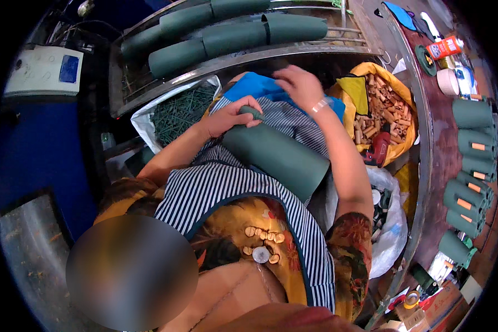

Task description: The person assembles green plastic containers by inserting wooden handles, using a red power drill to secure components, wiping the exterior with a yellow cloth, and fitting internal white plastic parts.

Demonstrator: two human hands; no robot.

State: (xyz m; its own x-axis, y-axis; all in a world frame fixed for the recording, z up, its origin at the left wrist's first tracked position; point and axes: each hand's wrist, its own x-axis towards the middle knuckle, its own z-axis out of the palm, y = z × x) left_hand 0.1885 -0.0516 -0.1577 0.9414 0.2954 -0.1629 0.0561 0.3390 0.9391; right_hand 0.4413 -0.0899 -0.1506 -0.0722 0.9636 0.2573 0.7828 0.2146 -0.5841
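A large dark green cylinder [282, 157] lies across my lap on a striped apron [205, 191]. At its upper left end my left hand [235, 117] is closed around a small dark green piece [251, 113]. I cannot tell whether that piece is joined to the cylinder. My right hand [300, 87] is raised beyond the cylinder over a blue cloth [260, 84], fingers loosely bent, with nothing visible in them. A bracelet circles my right wrist.
Green cylinders [235, 40] lie on a metal-edged rack ahead. A white sack [145, 123] holds thin green sticks; a yellow sack [408, 124] holds short brown tubes beside a red power drill [377, 148]. More green cylinders [473, 113] line the bench [434, 127] at right.
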